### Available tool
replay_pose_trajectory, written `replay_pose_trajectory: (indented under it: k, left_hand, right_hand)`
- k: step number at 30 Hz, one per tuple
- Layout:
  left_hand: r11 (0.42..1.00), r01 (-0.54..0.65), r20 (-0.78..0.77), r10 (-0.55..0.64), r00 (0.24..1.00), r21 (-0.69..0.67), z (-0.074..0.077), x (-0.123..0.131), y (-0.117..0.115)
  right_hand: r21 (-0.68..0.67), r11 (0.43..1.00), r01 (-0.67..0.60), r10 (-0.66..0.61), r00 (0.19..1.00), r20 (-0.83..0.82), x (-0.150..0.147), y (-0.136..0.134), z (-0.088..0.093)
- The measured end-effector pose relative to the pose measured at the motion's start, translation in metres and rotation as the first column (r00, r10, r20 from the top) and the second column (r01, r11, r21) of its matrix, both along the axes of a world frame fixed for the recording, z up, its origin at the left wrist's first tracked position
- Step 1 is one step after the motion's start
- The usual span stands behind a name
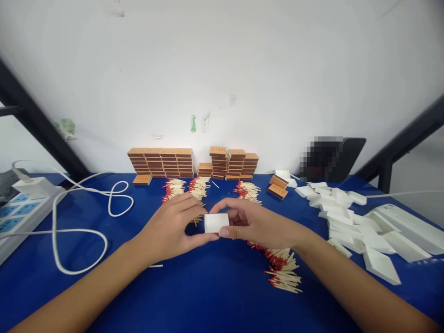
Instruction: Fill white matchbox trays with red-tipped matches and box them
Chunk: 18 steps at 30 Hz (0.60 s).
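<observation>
A small white matchbox tray (217, 223) is held between my two hands above the middle of the blue table. My left hand (176, 222) grips its left end, thumb along the near edge and fingers at the far side. My right hand (255, 222) pinches the right end, with the thumb on the near corner and the index finger curved over the far edge. Red-tipped matches lie in piles just beyond my left hand (174, 187) and beyond my right hand (248, 190). Another match pile (284, 273) spreads below my right wrist.
Stacks of orange-brown matchboxes (160, 163) line the wall, with more stacks (236, 164) to their right. Two matchboxes (277, 187) lie apart. White trays (347, 217) heap at right near a dark device (333, 159). A power strip (24, 208) and white cable (55, 231) occupy the left.
</observation>
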State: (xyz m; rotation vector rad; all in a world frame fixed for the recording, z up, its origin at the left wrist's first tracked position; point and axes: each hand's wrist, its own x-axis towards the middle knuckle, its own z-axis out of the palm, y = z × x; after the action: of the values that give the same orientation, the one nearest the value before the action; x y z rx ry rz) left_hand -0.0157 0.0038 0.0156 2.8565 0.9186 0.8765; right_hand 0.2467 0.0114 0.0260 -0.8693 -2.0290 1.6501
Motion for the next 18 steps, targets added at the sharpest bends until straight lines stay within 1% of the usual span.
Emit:
replay_pose_trajectory:
  k: [2, 3, 4, 5, 6, 7, 8, 9, 10, 12, 14, 16, 18]
  left_hand:
    - [1.000, 0.001, 0.016, -0.001, 1.000, 0.005, 0.003, -0.001, 0.001]
    - [1.000, 0.000, 0.018, 0.000, 1.000, 0.025, 0.005, -0.003, 0.002]
    - [0.999, -0.007, 0.014, 0.006, 1.000, 0.053, 0.007, -0.005, 0.004]
    - [0.996, -0.020, 0.005, 0.020, 1.000, 0.090, 0.009, -0.008, 0.006]
    - [0.990, -0.035, -0.014, 0.038, 0.999, 0.133, 0.011, -0.011, 0.008]
    - [0.984, -0.054, -0.037, 0.062, 0.997, 0.171, 0.013, -0.014, 0.010]
    - [0.977, -0.058, -0.057, 0.071, 0.996, 0.204, 0.013, -0.016, 0.011]
    - [0.973, -0.061, -0.070, 0.079, 0.994, 0.223, 0.013, -0.018, 0.012]
    - [0.972, -0.061, -0.086, 0.083, 0.993, 0.225, 0.013, -0.019, 0.013]
    - [0.975, -0.054, -0.115, 0.081, 0.990, 0.215, 0.010, -0.019, 0.013]
    - [0.982, -0.027, -0.136, 0.053, 0.989, 0.186, 0.006, -0.016, 0.012]
    - [0.986, -0.007, -0.136, 0.030, 0.990, 0.167, 0.003, -0.013, 0.011]
    - [0.987, -0.005, -0.146, 0.029, 0.989, 0.163, 0.002, -0.012, 0.010]
  right_hand:
    - [0.014, 1.000, 0.015, -0.015, 1.000, 0.009, -0.002, 0.002, -0.003]
    - [0.058, 0.997, 0.053, -0.054, 0.998, 0.024, -0.002, 0.005, -0.004]
    - [0.135, 0.984, 0.121, -0.128, 0.991, 0.048, -0.003, 0.010, -0.005]
    - [0.241, 0.948, 0.210, -0.236, 0.968, 0.082, -0.004, 0.017, -0.005]
    - [0.365, 0.882, 0.298, -0.361, 0.925, 0.117, -0.005, 0.026, -0.005]
    - [0.502, 0.784, 0.366, -0.500, 0.851, 0.161, -0.007, 0.037, -0.004]
    - [0.608, 0.701, 0.371, -0.600, 0.768, 0.223, -0.010, 0.048, -0.004]
    - [0.668, 0.675, 0.313, -0.640, 0.699, 0.319, -0.014, 0.059, -0.004]
    - [0.695, 0.677, 0.240, -0.649, 0.640, 0.411, -0.019, 0.070, -0.004]
    - [0.720, 0.665, 0.199, -0.667, 0.593, 0.452, -0.032, 0.089, -0.006]
    - [0.732, 0.657, 0.180, -0.679, 0.563, 0.472, -0.045, 0.101, -0.010]
    - [0.735, 0.657, 0.168, -0.688, 0.533, 0.493, -0.055, 0.106, -0.010]
    - [0.726, 0.670, 0.155, -0.680, 0.520, 0.516, -0.056, 0.105, -0.005]
